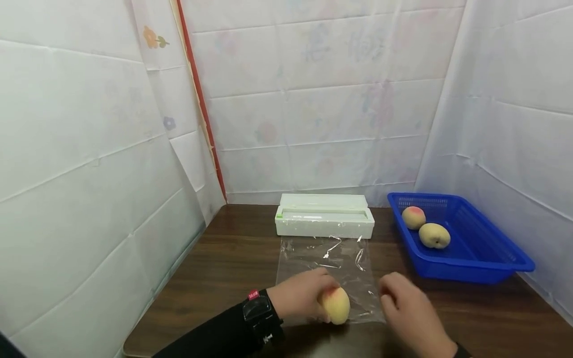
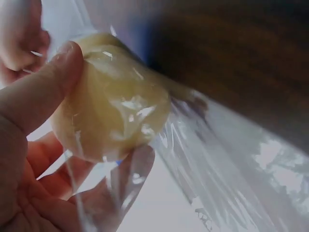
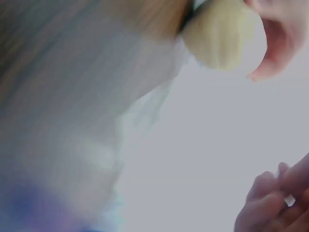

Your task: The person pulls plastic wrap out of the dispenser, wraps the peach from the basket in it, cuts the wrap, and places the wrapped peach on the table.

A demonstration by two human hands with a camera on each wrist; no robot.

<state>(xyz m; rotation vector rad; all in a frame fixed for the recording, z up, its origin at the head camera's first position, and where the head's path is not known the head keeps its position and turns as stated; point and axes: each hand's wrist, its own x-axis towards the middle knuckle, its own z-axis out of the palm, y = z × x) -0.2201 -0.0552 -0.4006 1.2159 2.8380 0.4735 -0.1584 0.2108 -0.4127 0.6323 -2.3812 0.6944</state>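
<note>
A yellow peach (image 1: 338,307) with a pink blush is in my left hand (image 1: 305,293), low over the near part of a sheet of plastic wrap (image 1: 309,258). Thumb and fingers hold the peach from its left side. In the left wrist view, shiny film lies over the peach (image 2: 111,106) and trails off to the lower right. My right hand (image 1: 409,308) is beside the wrap's right edge, fingers curled and thumb close to the index finger. Nothing shows between those fingers in the right wrist view, where the right hand (image 3: 275,203) is at the lower right.
Behind the wrap, a white cling-film box (image 1: 324,228) stands with its lid up, and the sheet runs out from its front. At the right, a blue plastic basket (image 1: 474,248) holds two more peaches (image 1: 434,235). White sheeting (image 1: 322,114) encloses the brown table (image 1: 215,278).
</note>
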